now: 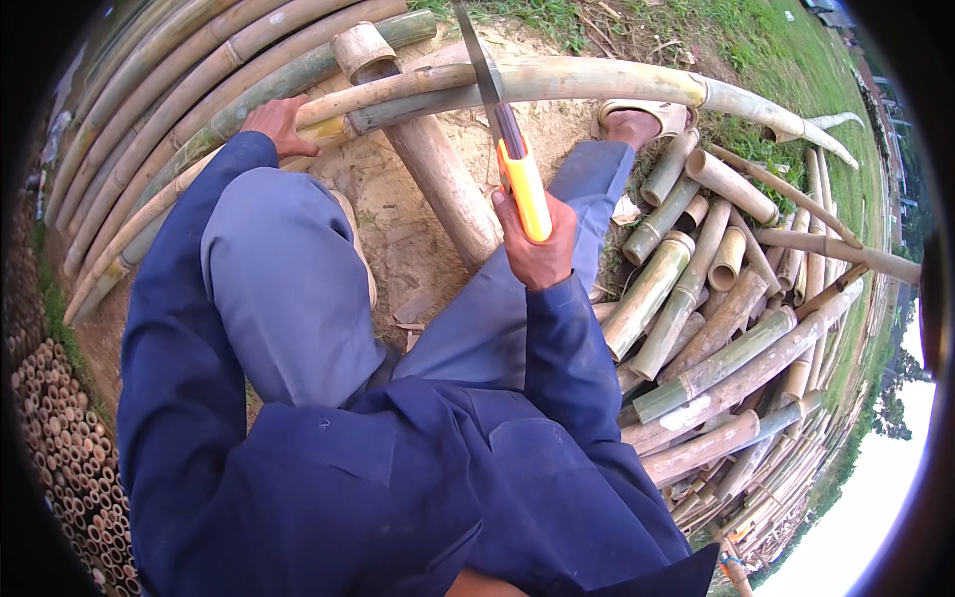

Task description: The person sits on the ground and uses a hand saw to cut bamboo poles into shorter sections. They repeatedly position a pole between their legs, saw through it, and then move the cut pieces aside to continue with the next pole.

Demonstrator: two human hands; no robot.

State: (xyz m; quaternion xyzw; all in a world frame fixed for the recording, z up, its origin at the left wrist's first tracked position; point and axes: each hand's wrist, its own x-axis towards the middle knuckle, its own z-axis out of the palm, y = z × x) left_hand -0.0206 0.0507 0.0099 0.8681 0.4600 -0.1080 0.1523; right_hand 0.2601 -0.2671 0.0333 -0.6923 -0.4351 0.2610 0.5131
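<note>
One saw (530, 189), orange-handled, is clamped in the right grip (542, 244), its blade (479, 55) crossing the bamboo pole (597, 80) that lies left–right above that nearer hand at upper centre; the left grip (279, 126) rests at upper left, closure unclear.

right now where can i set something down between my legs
Dusty tan ground shows bare between the blue-trousered left leg and the thick brown log, and between that log and the right leg. Crowded: tan bamboo tubes piled right; long tan bamboo poles upper left.
</note>
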